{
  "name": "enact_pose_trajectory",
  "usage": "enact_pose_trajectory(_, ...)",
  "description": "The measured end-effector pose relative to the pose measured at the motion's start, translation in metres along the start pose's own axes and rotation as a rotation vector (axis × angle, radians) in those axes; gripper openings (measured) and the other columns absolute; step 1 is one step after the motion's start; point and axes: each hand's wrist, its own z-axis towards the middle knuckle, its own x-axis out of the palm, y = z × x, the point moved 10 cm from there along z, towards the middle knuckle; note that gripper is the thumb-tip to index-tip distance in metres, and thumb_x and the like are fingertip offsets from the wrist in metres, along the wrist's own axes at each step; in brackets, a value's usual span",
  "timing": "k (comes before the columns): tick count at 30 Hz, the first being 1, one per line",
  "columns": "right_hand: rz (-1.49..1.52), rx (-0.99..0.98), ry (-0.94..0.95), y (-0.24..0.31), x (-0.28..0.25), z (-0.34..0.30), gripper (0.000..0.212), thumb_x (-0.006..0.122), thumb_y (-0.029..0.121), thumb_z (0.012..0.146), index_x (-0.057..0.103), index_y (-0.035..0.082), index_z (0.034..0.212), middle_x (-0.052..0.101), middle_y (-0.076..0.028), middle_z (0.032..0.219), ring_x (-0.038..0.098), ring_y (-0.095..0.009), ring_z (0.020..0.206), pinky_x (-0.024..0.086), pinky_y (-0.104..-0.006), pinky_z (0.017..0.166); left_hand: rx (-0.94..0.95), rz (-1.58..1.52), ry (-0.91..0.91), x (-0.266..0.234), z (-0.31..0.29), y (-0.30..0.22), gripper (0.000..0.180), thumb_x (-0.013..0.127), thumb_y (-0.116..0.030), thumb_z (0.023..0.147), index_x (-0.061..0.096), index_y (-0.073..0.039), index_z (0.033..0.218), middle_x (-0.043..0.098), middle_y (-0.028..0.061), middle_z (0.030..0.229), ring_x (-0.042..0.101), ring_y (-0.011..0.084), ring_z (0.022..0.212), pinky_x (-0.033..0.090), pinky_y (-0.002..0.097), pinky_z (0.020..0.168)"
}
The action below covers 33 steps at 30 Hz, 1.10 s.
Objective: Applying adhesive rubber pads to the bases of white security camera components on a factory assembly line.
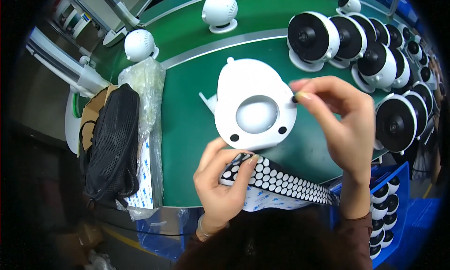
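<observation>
Plainly, the right hand is where a slip could start: its thumb and forefinger, slightly blurred, seem to pinch a small black pad by the right edge of the white device, which lies mid-frame with its base upward. A fingertip grip that narrow could leave the pad crooked or stuck to skin. Two black dots sit along the base's lower edge. Lower centre, the left hand grips a sheet of round pads; pressing sideways could slide the device, since neither hand clearly holds it.
</observation>
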Motion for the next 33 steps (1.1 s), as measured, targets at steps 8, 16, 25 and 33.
enact_pose_trajectory(8,-0.129,-0.001,0.06,-0.001,0.008,0.01,0.011,0.063,0.006,0.078,0.062,-0.004,0.08,0.063,-0.005,0.074,0.06,-0.008,0.066,0.047,-0.0186,0.063,0.027,0.013,0.004,0.004,0.001,-0.001,0.014,0.068,0.006,0.068,0.063,0.004,0.081,0.061,0.0129,0.09,0.061,0.016,0.075,0.046,0.0243,0.065)
enact_pose_trajectory(16,-0.197,-0.043,0.042,0.004,0.005,0.012,0.01,0.063,0.006,0.078,0.061,-0.003,0.079,0.063,-0.005,0.073,0.059,-0.008,0.067,0.048,-0.0194,0.064,0.04,0.01,0.004,0.008,0.003,-0.004,0.013,0.067,0.006,0.068,0.062,0.004,0.08,0.062,0.0129,0.089,0.061,0.016,0.074,0.046,0.024,0.064)
enact_pose_trajectory(25,-0.266,-0.059,0.036,0.009,0.007,0.009,0.008,0.063,0.005,0.078,0.061,-0.003,0.079,0.062,-0.004,0.072,0.059,-0.007,0.065,0.048,-0.0194,0.065,0.022,-0.023,0.008,0.007,0.001,0.001,0.014,0.068,0.005,0.068,0.063,0.003,0.081,0.062,0.0126,0.09,0.061,0.0164,0.074,0.046,0.0245,0.064)
enact_pose_trajectory(33,-0.129,0.049,0.044,-0.01,0.002,0.014,0.021,0.065,0.006,0.076,0.054,-0.002,0.093,0.064,-0.007,0.073,0.061,-0.01,0.063,0.048,-0.0195,0.056,0.025,-0.02,0.018,0.006,0.0,0.0,0.014,0.067,0.005,0.069,0.062,0.004,0.082,0.062,0.0136,0.092,0.061,0.0167,0.074,0.046,0.0239,0.064)
